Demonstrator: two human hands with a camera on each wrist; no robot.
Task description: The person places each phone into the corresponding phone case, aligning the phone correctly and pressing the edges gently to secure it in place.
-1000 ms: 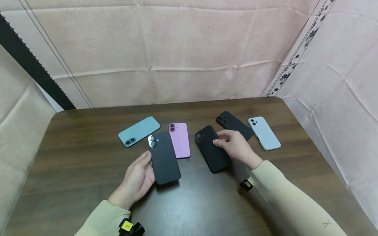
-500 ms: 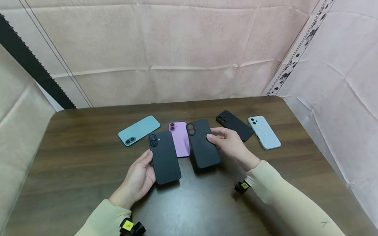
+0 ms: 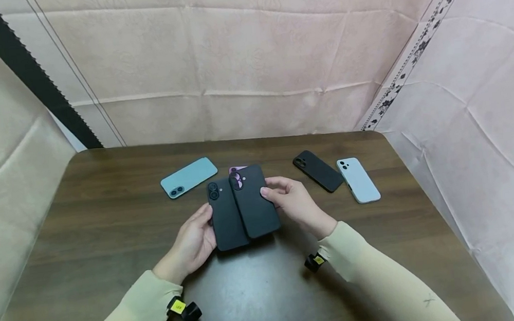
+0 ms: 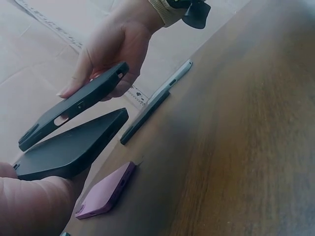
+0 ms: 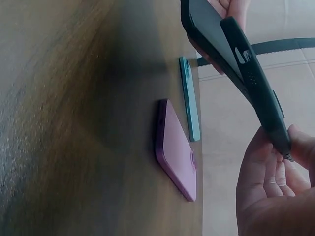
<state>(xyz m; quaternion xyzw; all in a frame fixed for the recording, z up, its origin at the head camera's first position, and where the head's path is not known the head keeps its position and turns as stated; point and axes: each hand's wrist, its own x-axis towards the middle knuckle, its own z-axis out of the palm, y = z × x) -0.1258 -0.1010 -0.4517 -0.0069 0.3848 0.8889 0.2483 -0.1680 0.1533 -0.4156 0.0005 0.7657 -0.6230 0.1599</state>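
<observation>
My left hand (image 3: 196, 244) holds a black phone (image 3: 226, 220) by its left edge, camera side up, above the table. In my right hand (image 3: 295, 203) a black phone case (image 3: 256, 202) is pinched by its right edge, between thumb and fingers. Purple shows through the case's camera cutout. From the head view, the case overlaps the phone's right side. The left wrist view has the case (image 4: 78, 105) slanting over the phone (image 4: 74, 147), with a gap between them at one end. A purple phone (image 5: 174, 150) lies on the table behind, mostly covered by the case in the head view.
Toward the back left of the brown table (image 3: 104, 216) lies a teal phone (image 3: 189, 178). At the back right, a black phone (image 3: 317, 171) and a light blue phone (image 3: 359, 180) lie side by side. Pale cloth (image 3: 247, 63) hangs behind the table.
My right hand has lifted the black case off the table and carried it left until it overlaps the phone. My left hand has shifted slightly right with the phone.
</observation>
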